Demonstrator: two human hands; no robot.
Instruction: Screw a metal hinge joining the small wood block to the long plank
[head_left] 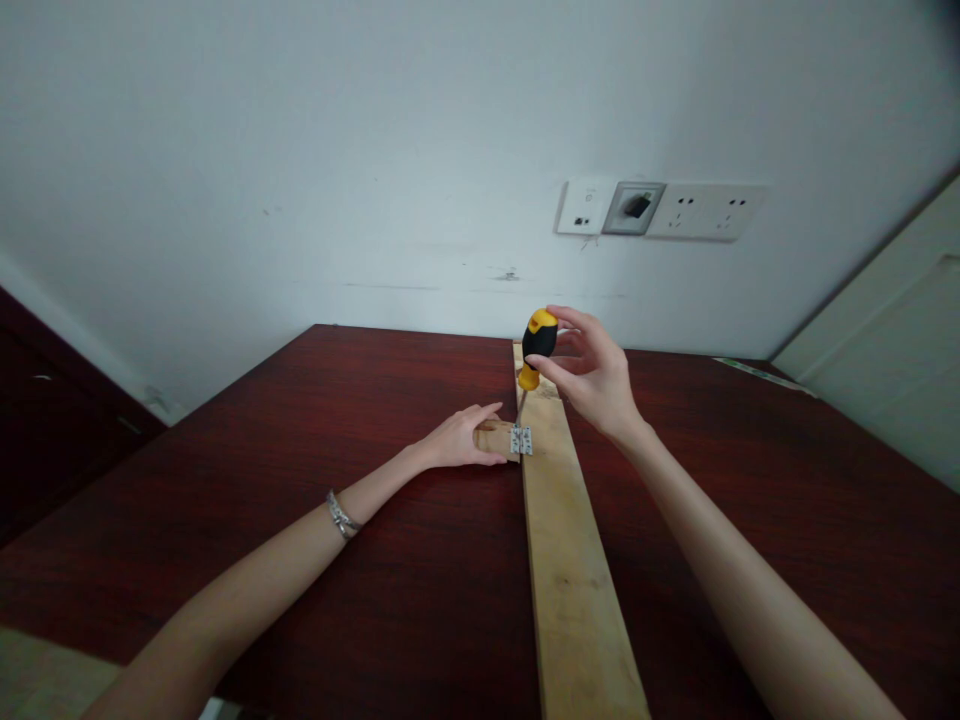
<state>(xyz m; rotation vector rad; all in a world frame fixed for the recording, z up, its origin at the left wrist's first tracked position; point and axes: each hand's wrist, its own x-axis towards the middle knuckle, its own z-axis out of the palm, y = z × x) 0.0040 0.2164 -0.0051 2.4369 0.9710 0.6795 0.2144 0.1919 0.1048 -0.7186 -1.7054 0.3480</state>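
My right hand (592, 368) grips a screwdriver (539, 342) by its yellow and black handle, with the shaft pointing down. Its tip meets the upper part of a small metal hinge (521, 440); the exact contact point is too small to make out. The hinge spans the joint between a long wooden plank (574, 560) and a short wood block (496, 437). Around the block's left end, my left hand (459, 437) is closed, thumb on the near side and fingers on the far side.
Both wood pieces lie on a dark red-brown table (390, 560). Behind it rises a white wall (300, 180) with a row of sockets (705, 212). A thin printed strip (761, 375) lies by the table's back right edge. A pale panel (892, 320) stands at the right.
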